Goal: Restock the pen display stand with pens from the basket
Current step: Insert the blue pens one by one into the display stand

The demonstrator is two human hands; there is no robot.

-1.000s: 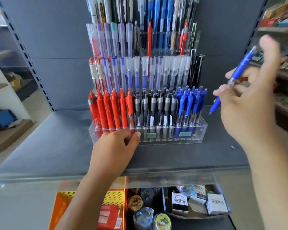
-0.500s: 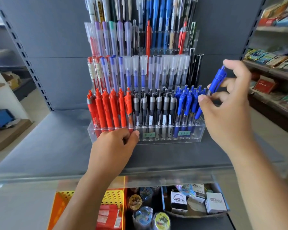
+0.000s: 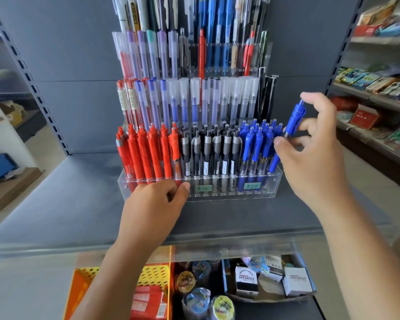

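Left hand point(image 3: 157, 199) grips the front wall of the stand point(image 3: 270, 185) at lower centre. Bare shelf point(image 3: 56, 199) spreads open on both sides of it. Right hand point(image 3: 310, 158), centre right, pinches a tilted blue pen point(image 3: 292, 121), its tip down at the front row's right end, beside the stand's edge.

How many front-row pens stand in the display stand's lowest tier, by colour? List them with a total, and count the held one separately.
Red pens: 6
Black-and-grey pens: 6
Blue pens, seated: 3
Blue pen pinched in the right hand: 1
Total: 16
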